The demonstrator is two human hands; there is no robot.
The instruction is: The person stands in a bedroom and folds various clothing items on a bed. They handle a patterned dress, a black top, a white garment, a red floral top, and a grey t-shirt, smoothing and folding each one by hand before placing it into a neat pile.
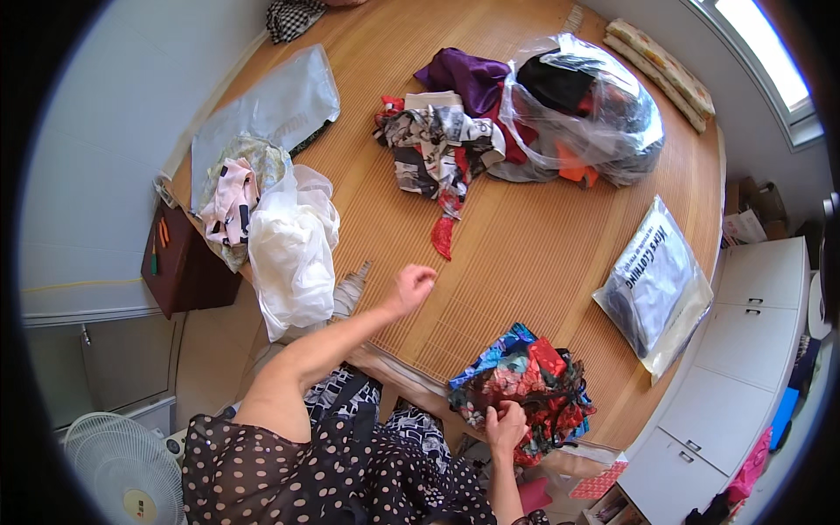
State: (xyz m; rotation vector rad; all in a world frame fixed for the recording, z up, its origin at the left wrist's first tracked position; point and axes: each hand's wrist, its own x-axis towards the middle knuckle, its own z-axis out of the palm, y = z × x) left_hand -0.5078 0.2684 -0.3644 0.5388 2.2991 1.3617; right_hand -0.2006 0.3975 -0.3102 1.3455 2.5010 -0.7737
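My left hand [411,290] is held over the bamboo mat [376,210], its fingers curled together with nothing visible in them. Beyond it lies a crumpled pile of grey, white and red printed clothes [446,144], a red end trailing toward my fingers. Close to my body, my right hand [506,429] pinches the near edge of a sheer floral cloth [516,385] in red and black. That cloth lies bunched with blue and red printed fabric at the mat's near edge. Its folds partly hide my right fingertips.
Left stand a white plastic bag [293,254], a pink printed garment [232,201] and a grey plastic packet [271,101]. A clear bag of clothes [604,114] and purple satin [464,79] lie far back. Right are a packaged garment [656,289] and white cabinets [735,367]; a fan [122,464] stands lower left.
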